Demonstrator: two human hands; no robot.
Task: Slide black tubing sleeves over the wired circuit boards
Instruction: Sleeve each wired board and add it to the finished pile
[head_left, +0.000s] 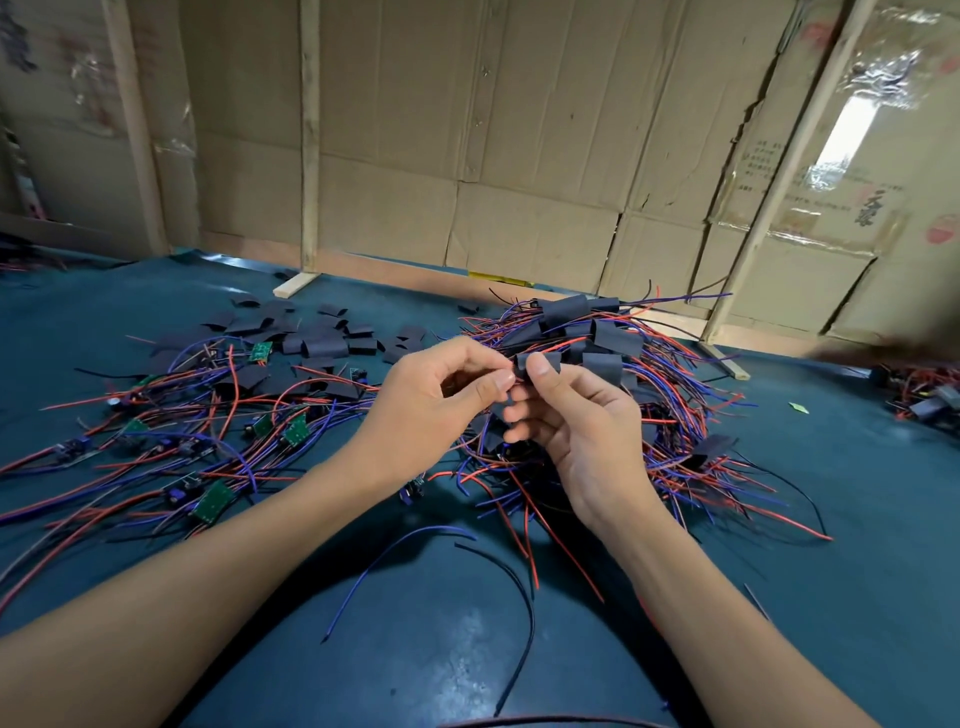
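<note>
My left hand (431, 405) and my right hand (576, 421) meet over the middle of the table. Between the fingertips of both sits a short black tubing sleeve (521, 364), pinched from each side. Red, blue and black wires (498, 467) hang down from under the hands; the board they lead to is hidden by my fingers. On the left lie bare green circuit boards (213, 501) with wires. Loose black sleeves (322, 345) are scattered behind them. A heap of sleeved boards (597, 338) with tangled wires sits behind my right hand.
The table has a dark teal cover (857, 519). Cardboard walls with wooden battens (310, 135) close off the back. Another small pile of wired parts (924, 397) lies at the far right edge. Single loose wires (519, 597) trail toward me at the front.
</note>
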